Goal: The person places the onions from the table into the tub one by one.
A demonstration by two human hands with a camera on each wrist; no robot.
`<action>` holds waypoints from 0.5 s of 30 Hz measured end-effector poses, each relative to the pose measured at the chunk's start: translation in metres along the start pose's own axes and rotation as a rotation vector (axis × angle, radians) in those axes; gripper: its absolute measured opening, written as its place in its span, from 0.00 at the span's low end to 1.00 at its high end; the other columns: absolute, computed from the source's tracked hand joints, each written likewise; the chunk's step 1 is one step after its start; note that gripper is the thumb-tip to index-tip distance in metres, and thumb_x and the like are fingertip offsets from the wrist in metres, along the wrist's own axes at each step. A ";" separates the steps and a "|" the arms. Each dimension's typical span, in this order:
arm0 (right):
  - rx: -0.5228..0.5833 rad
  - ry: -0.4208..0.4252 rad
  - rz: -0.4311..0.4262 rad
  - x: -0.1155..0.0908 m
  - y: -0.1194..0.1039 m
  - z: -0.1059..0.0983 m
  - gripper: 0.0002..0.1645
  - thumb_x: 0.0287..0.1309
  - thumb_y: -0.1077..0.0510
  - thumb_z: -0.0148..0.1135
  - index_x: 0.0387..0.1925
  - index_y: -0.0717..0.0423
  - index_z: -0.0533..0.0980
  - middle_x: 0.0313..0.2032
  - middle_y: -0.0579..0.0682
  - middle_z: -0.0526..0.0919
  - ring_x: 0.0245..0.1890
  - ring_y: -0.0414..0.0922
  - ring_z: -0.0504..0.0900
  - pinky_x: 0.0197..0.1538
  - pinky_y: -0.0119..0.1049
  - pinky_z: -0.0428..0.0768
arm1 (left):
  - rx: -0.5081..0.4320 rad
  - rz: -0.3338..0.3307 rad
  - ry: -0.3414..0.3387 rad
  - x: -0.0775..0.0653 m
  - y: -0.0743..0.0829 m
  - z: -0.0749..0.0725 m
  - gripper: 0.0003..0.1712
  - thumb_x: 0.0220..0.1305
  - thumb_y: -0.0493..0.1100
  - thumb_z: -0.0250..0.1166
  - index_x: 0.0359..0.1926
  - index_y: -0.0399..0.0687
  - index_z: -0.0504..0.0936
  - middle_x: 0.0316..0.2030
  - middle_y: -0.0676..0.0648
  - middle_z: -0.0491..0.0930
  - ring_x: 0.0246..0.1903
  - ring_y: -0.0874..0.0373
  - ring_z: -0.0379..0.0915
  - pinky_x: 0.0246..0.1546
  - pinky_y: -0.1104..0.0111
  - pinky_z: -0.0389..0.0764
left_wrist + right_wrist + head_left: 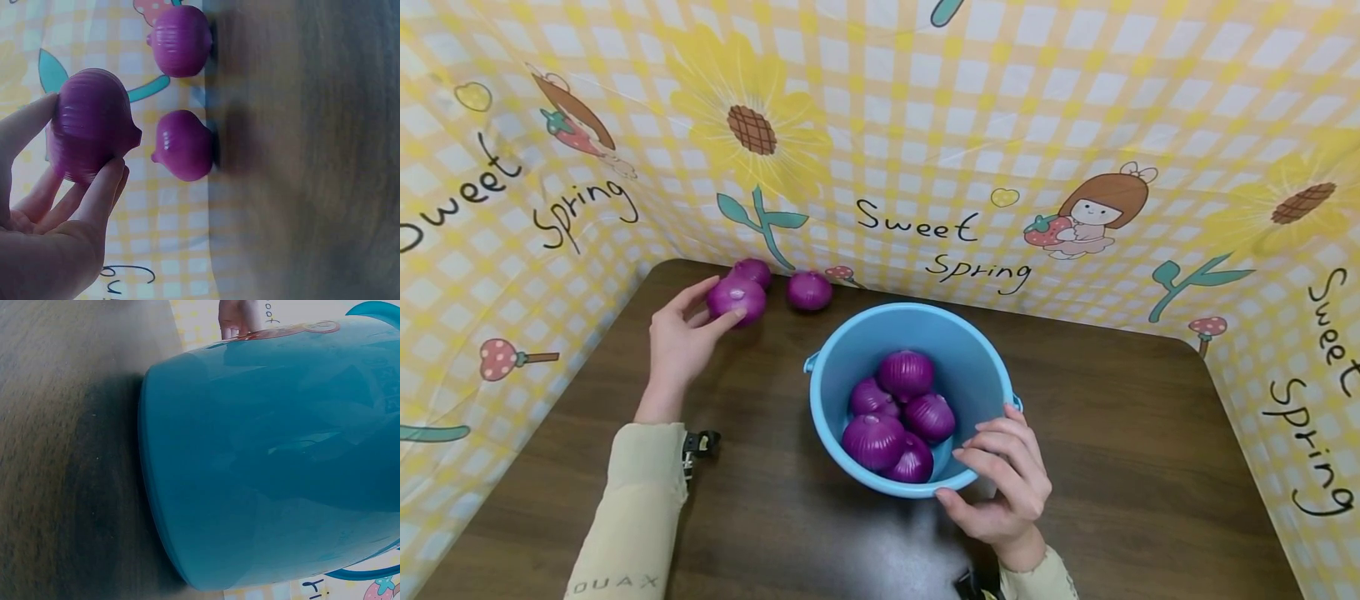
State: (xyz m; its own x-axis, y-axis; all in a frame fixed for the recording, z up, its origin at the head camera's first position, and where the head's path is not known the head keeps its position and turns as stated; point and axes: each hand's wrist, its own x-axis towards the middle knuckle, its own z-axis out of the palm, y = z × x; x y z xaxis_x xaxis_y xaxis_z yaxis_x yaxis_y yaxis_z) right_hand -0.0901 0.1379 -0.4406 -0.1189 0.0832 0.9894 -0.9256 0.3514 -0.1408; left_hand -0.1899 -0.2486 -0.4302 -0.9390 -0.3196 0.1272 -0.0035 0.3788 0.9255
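Observation:
My left hand grips a purple onion between thumb and fingers, lifted off the table in the left wrist view. Behind it two more onions stand on the table: one partly covered by the held one in the head view, the other a little to its right. A blue bucket stands upright in the middle, with several onions inside. My right hand holds the bucket's near right rim, thumb outside and fingers over the edge. The right wrist view shows mainly the bucket's side.
The dark wooden table is enclosed at the back and both sides by a yellow checked cloth with printed flowers and lettering. Small handle lugs stick out from the bucket's rim. A wrist camera sits at the left sleeve.

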 end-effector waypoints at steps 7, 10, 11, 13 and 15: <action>-0.002 0.009 -0.006 0.002 0.000 0.001 0.28 0.55 0.41 0.74 0.20 0.63 0.82 0.22 0.57 0.80 0.26 0.57 0.77 0.60 0.53 0.76 | 0.022 0.041 0.023 -0.003 0.008 0.006 0.35 0.60 0.47 0.77 0.67 0.46 0.78 0.62 0.40 0.78 0.56 0.47 0.79 0.51 0.72 0.80; -0.003 0.014 -0.010 0.002 0.000 0.001 0.28 0.55 0.41 0.74 0.20 0.63 0.81 0.21 0.57 0.80 0.26 0.57 0.77 0.60 0.54 0.76 | 0.010 0.052 0.021 -0.005 0.009 0.009 0.34 0.60 0.46 0.77 0.67 0.45 0.78 0.62 0.40 0.78 0.56 0.47 0.79 0.53 0.69 0.80; -0.002 0.015 -0.011 0.003 0.000 0.001 0.28 0.55 0.42 0.74 0.20 0.63 0.81 0.21 0.57 0.80 0.26 0.58 0.77 0.60 0.54 0.76 | 0.006 0.055 0.020 -0.006 0.010 0.010 0.34 0.60 0.46 0.77 0.67 0.45 0.79 0.62 0.40 0.78 0.56 0.48 0.79 0.53 0.68 0.80; 0.000 0.016 -0.012 0.003 0.000 0.001 0.28 0.55 0.42 0.74 0.20 0.64 0.81 0.21 0.57 0.80 0.26 0.58 0.77 0.60 0.54 0.76 | -0.003 0.058 0.018 -0.008 0.011 0.012 0.34 0.61 0.45 0.77 0.67 0.46 0.79 0.62 0.41 0.78 0.57 0.48 0.78 0.55 0.66 0.80; 0.002 0.017 -0.012 0.003 0.000 0.001 0.28 0.55 0.42 0.74 0.19 0.64 0.81 0.21 0.57 0.80 0.26 0.57 0.77 0.60 0.54 0.76 | -0.009 0.064 0.014 -0.011 0.013 0.013 0.34 0.61 0.45 0.77 0.67 0.47 0.78 0.62 0.41 0.78 0.57 0.47 0.78 0.56 0.63 0.79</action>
State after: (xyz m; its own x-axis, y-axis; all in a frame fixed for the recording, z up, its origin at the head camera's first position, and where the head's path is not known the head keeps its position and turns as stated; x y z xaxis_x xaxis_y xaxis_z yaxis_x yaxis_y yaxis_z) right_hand -0.0909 0.1368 -0.4377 -0.1015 0.0943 0.9904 -0.9276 0.3507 -0.1285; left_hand -0.1845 -0.2290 -0.4240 -0.9322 -0.3071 0.1916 0.0598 0.3912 0.9183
